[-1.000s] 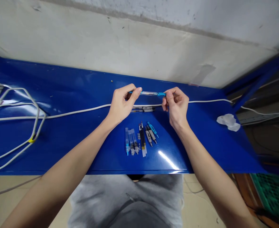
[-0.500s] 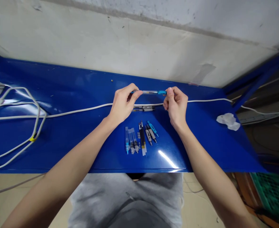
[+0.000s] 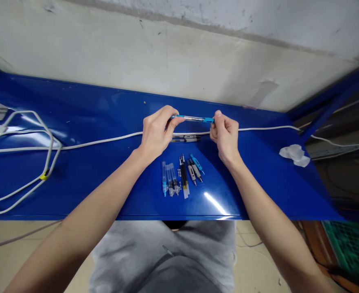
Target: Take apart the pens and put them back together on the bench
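Observation:
Both my hands hold a clear pen with blue ends [image 3: 193, 119] level above a blue metal shelf [image 3: 106, 179]. My left hand [image 3: 156, 132] pinches its left end between thumb and fingers. My right hand [image 3: 226, 134] is closed around the blue right end. Under the pen, on the shelf, lies another pen with a grey clip [image 3: 185, 139]. Nearer to me sits a row of pen parts [image 3: 181, 174]: clear barrels, black refills and blue and grey caps.
A white cable [image 3: 100, 142] runs across the shelf behind my hands and loops at the left [image 3: 47, 162]. A crumpled white wad [image 3: 294, 155] lies at the right. A rough white wall stands behind. A green crate [image 3: 353, 248] is low at the right.
My hands have shifted slightly up and closer together on the pen, and my left fingers have curled more tightly round its end. The parts on the shelf have not moved.

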Motion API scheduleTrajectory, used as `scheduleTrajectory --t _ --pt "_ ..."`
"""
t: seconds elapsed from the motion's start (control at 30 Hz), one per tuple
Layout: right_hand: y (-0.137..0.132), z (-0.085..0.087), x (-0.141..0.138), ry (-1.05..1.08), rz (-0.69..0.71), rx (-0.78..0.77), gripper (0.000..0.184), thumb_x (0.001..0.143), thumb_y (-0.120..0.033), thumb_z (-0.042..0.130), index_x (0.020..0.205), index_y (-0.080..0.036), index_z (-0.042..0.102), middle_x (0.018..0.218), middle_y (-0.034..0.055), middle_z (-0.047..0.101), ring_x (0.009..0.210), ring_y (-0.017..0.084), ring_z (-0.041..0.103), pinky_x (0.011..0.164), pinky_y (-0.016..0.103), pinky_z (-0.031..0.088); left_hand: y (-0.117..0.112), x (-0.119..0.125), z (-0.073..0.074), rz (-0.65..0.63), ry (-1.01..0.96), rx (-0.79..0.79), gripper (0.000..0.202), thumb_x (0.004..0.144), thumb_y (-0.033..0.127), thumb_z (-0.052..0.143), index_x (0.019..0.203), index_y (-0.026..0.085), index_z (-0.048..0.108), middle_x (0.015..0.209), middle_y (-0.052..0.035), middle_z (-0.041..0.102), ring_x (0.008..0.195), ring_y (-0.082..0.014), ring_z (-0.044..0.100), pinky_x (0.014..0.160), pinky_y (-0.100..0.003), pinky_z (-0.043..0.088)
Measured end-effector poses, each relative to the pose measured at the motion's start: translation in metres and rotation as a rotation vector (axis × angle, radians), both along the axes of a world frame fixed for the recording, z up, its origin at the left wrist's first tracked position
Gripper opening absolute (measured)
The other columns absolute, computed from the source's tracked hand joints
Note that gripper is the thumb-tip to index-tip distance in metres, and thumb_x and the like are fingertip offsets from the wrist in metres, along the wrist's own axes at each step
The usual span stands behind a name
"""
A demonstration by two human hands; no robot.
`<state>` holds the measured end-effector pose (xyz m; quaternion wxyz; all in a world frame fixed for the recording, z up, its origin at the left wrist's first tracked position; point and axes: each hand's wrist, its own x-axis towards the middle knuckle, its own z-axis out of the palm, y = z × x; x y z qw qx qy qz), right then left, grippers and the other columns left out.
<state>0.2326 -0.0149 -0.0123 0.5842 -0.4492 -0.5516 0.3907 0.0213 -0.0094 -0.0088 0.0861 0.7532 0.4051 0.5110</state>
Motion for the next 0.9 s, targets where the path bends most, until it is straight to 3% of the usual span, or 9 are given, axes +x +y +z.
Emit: scheduleTrajectory --t 0.2,0.47,0.7,0.9 --pt "-0.0010 0.0008 -0.0014 0.056 -0.008 0.010 0.055 0.091 -0.073 0.061 0.071 -0.023 0.048 0.052 -0.0094 0.030 0.039 0.006 0.023 0.036 0.022 0.019 -0.0006 0.0016 -0.0019 -0.031 -0.007 -0.010 0.039 0.106 0.056 0.048 0.090 0.022 0.061 0.082 -0.0025 0.063 0.063 -0.0135 0.050 0.064 -0.029 0.039" --pt "-0.0005 0.0010 0.0029 0.091 -0.014 0.022 0.041 0.088 -0.061 0.076 0.084 -0.022 0.061 0.064 -0.0056 0.052 0.049 0.008 0.045 0.036 0.019 0.030 0.0008 0.0025 -0.0025 -0.038 -0.015 -0.034 0.027 0.106 0.045 0.053 0.099 0.022 0.065 0.092 -0.0036 0.067 0.072 -0.0133 0.058 0.070 -0.028 0.046" --pt "0.0002 -0.0007 0.0016 0.071 -0.035 0.042 0.042 0.082 -0.059 0.082 0.093 -0.021 0.067 0.074 -0.0020 0.065 0.055 0.008 0.056 0.037 0.018 0.036 0.0011 0.0019 -0.0027 -0.026 0.039 -0.017 0.031 0.109 0.040 0.048 0.101 0.020 0.070 0.091 -0.0025 0.064 0.073 -0.0131 0.057 0.073 -0.028 0.049" --pt "0.0003 -0.0005 0.0029 0.057 -0.029 0.035 0.041 0.083 -0.058 0.082 0.092 -0.020 0.068 0.074 -0.0009 0.068 0.053 0.009 0.056 0.036 0.019 0.035 0.0052 0.0014 -0.0049 0.017 0.068 0.020 0.030 0.109 0.037 0.049 0.098 0.019 0.071 0.089 -0.0029 0.066 0.082 -0.0153 0.061 0.079 -0.029 0.050"
